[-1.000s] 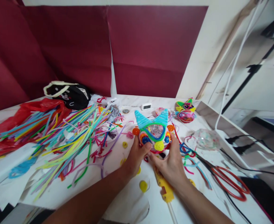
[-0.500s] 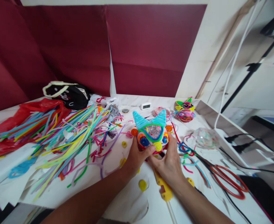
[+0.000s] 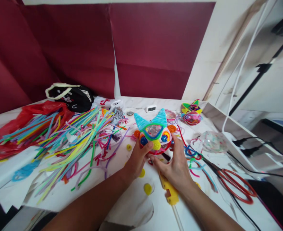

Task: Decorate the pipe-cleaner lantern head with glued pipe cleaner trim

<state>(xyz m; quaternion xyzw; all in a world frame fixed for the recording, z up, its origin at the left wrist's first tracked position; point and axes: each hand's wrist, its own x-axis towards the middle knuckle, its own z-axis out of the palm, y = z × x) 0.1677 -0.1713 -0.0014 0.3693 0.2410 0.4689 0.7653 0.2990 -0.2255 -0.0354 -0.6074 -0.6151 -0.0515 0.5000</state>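
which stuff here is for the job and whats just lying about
Likely for the job:
blue-eared animal figure, held
pipe cleaners
red-handled scissors
yellow glue gun

Probably just lying about:
black handbag
digital clock
power strip

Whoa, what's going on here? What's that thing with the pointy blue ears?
Someone is holding a colourful animal face between their left hand and right hand. It has blue eyes, a yellow nose and orange curls at the sides. A yellow glue gun lies partly under the right arm, and red-handled scissors lie to the right. A big heap of fuzzy coloured sticks covers the left of the table.
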